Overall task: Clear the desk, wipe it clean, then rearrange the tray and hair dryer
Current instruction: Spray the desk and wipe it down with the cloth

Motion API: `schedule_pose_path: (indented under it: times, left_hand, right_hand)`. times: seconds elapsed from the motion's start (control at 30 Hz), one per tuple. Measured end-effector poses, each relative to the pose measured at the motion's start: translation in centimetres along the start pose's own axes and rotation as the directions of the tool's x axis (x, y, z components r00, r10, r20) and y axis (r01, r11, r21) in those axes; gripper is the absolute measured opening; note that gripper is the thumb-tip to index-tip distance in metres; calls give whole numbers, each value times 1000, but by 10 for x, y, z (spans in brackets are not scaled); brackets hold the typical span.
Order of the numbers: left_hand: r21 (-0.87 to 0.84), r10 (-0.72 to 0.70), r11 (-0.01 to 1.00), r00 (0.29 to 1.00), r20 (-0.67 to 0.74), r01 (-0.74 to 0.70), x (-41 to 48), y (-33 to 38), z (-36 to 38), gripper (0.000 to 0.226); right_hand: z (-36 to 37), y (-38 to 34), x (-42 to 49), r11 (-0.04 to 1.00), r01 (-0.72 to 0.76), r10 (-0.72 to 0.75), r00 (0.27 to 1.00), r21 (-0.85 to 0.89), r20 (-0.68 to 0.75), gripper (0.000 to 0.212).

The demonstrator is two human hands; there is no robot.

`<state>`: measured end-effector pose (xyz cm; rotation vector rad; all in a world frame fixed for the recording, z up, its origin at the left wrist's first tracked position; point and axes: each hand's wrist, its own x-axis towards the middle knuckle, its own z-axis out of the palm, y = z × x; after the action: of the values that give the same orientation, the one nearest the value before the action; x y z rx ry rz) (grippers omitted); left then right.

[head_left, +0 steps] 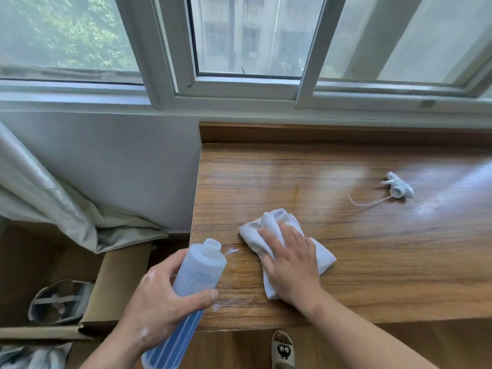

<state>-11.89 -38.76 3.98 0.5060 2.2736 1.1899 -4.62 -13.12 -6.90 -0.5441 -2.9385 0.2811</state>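
Note:
My left hand (162, 302) grips a pale blue plastic bottle (198, 272) with its top off, tilted over the left front corner of the wooden desk (372, 262). White streaks of liquid (231, 251) lie on the wood by the bottle's open neck and near my thumb. My right hand (290, 262) presses flat on a crumpled white cloth (269, 225) on the desk. The bottle's white spray head (399, 188) with its thin tube lies on the desk at the far right. No tray or hair dryer is in view.
An open cardboard box (117, 272) stands on the floor left of the desk, with a grey item (58, 302) inside. A pale curtain (45, 198) hangs over it. A window (247, 49) runs behind the desk. A slipper (282, 350) shows below the desk's front edge.

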Motion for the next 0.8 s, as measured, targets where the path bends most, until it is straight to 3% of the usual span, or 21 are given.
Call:
schedule_pose_path:
  times: [0.23,0.37,0.53,0.67,0.8]
  left_hand:
    - [-6,-1,1000,1000,-13,1,12,-2,-7,68]
    - [1,-2,1000,1000,-28,2,18,-2,-10,62]
    - [-21,3,1000,998,-65,-4,23,-1,-11,62]
    - [-40,-15,999,996,-83,12,19,-5,-13,60]
    - [-44,-24,999,993,-111,19,9,-12,-18,60]
  right_hand:
    - [3,-2,-40,999,-27,28,996,17,-89,48]
    - [2,4,22,992,-126,128,989,32,-68,50]
    - [3,19,145,970,-244,242,967,15,76,49]
    - [7,12,203,981,-196,192,970,10,148,49]
    - [4,5,192,997,-66,70,983,-26,171,50]
